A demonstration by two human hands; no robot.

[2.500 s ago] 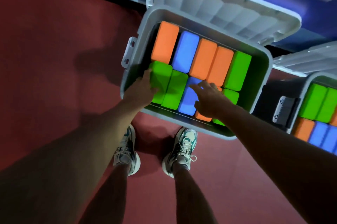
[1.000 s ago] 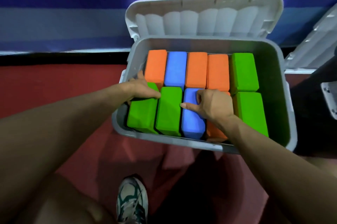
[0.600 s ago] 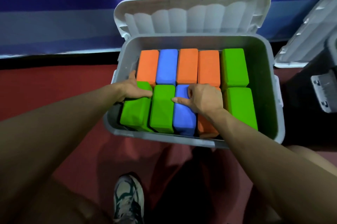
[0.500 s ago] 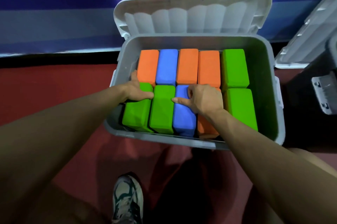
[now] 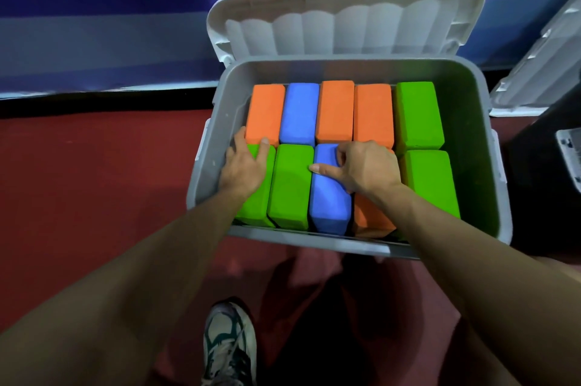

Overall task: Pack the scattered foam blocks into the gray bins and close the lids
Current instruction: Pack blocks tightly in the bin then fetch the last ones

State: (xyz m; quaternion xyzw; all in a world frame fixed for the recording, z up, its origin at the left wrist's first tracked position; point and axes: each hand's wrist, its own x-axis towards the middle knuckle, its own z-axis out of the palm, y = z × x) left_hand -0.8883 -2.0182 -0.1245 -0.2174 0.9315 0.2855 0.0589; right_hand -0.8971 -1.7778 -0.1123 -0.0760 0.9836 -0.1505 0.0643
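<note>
- Gray bin (image 5: 468,146) stands on the red floor (image 5: 94,181), its lid (image 5: 342,17) hinged back and upright against the blue wall (image 5: 110,33)
- Foam blocks fill the bin in two rows; far row: orange, blue (image 5: 298,113), orange, orange, green
- Left hand (image 5: 243,165) lies flat, fingers relaxed, on the near-left green block (image 5: 256,206), gripping nothing
- Right hand (image 5: 364,167) presses the near blue block (image 5: 328,200), thumb out, fingers bent over its far end
- A second bin's lid (image 5: 540,71) shows at right
- One sneaker (image 5: 228,344) is visible below

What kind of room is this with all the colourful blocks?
Probably a gym or play hall: a dark red floor, a blue padded-looking wall, and an open gray plastic bin of foam blocks.
</note>
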